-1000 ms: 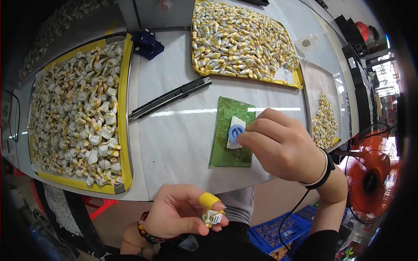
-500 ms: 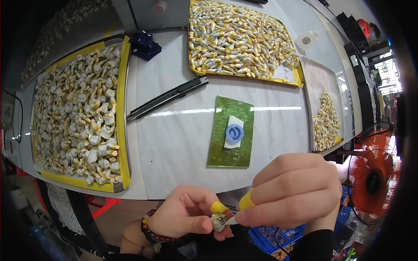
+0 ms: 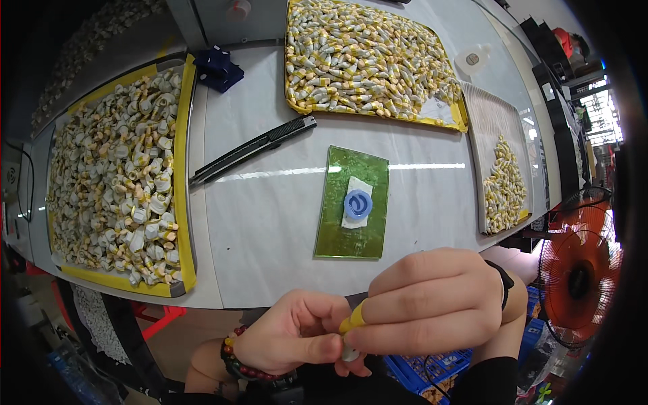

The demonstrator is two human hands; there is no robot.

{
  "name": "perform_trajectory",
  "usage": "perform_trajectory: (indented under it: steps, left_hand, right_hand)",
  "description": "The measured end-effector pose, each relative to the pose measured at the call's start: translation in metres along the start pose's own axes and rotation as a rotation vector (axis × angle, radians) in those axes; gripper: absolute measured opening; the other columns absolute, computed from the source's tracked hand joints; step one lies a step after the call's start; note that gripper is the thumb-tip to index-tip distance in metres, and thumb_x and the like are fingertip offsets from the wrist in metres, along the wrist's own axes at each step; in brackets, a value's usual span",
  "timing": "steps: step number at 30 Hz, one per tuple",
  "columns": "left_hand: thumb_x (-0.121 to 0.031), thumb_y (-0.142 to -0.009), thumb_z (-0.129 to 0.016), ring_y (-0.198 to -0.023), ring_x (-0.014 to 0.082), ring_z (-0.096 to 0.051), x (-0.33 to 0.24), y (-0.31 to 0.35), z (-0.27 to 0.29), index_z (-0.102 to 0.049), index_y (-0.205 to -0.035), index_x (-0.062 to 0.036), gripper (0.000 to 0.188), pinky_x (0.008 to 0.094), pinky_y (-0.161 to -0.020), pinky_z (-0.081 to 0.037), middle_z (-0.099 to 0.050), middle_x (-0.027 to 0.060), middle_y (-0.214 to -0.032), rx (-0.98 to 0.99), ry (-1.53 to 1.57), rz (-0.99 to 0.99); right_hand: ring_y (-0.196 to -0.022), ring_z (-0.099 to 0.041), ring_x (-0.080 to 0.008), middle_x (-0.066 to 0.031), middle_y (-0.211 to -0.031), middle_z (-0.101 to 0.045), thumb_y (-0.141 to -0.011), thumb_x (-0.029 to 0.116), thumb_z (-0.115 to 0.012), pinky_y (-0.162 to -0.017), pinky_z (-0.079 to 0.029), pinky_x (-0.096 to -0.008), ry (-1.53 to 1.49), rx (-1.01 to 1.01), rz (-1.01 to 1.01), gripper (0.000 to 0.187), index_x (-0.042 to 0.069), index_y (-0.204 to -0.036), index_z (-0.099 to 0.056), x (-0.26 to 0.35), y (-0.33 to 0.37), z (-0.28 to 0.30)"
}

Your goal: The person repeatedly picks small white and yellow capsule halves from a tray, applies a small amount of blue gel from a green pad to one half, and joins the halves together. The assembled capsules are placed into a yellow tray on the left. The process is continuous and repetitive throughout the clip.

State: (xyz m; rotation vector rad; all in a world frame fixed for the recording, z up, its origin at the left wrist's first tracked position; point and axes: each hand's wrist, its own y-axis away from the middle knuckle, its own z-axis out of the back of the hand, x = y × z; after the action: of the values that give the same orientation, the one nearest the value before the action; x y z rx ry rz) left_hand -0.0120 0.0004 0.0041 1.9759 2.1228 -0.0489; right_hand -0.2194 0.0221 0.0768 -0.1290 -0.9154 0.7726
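Close to my body, below the table edge, my two hands meet at the fingertips. My left hand (image 3: 290, 334) pinches a small white piece (image 3: 349, 353), mostly hidden behind the fingers. The fingertips of my right hand (image 3: 432, 304) are closed right against that piece; anything between them is hidden. Yellow covers wrap the index fingertips, and a beaded bracelet (image 3: 233, 358) circles my left wrist. Beyond the hands, a green glass plate (image 3: 324, 229) lies on the table, bearing a white pad (image 3: 364, 184) and a round blue cup (image 3: 358, 204).
A yellow-edged tray (image 3: 187, 229) of small white-and-yellow pieces stands at left. Another tray (image 3: 462, 115) of slender pieces lies at the back, and a third (image 3: 474, 155) at right. A black utility knife (image 3: 253, 150) and dark blue cloth (image 3: 219, 67) lie between. An orange fan (image 3: 579, 277) stands at right.
My right hand has moved left and slightly down, so its fingertips now cover the piece in my left hand. The white pointed tip seen earlier between the right fingers is hidden.
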Motion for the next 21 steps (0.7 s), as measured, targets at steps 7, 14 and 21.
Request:
perform_trajectory:
  steps: [7, 14, 21]
  left_hand:
    - [-0.02, -0.085, -0.065, -0.087, 0.0169, -0.062, -0.004, -0.001, -0.002, -0.056, -0.098, 0.0028, 0.028, 0.0251, -0.076, -0.049, -0.064, 0.011, -0.093, -0.003, -0.063, -0.036]
    - [0.001, -0.07, -0.076, -0.087, 0.0219, -0.064, 0.0, -0.001, -0.011, -0.06, -0.098, 0.0048, 0.032, 0.0308, -0.08, -0.05, -0.065, 0.0147, -0.095, -0.268, -0.758, -0.635]
    - [-0.002, -0.069, -0.077, -0.081, 0.024, -0.064, 0.001, 0.001, -0.011, -0.061, -0.096, 0.0029, 0.032, 0.0346, -0.077, -0.053, -0.062, 0.0185, -0.091, -0.262, -1.091, -0.739]
  right_hand:
    - [-0.066, -0.061, -0.0197, -0.0111, -0.084, -0.064, -0.072, 0.002, -0.065, -0.057, -0.051, -0.0257, 0.051, -0.041, 0.008, 0.015, -0.001, -0.086, -0.068, 0.002, 0.005, -0.001]
    - [-0.068, -0.061, -0.0187, -0.0096, -0.082, -0.065, -0.071, 0.006, -0.065, -0.058, -0.051, -0.0258, 0.017, -0.243, -0.283, 0.013, 0.0, -0.081, -0.069, 0.025, 0.002, -0.009]
    - [-0.071, -0.06, -0.0215, -0.0091, -0.081, -0.064, -0.068, 0.004, -0.065, -0.062, -0.051, -0.0276, 0.078, -0.151, -0.107, 0.009, 0.0, -0.075, -0.068, 0.021, 0.013, -0.001]
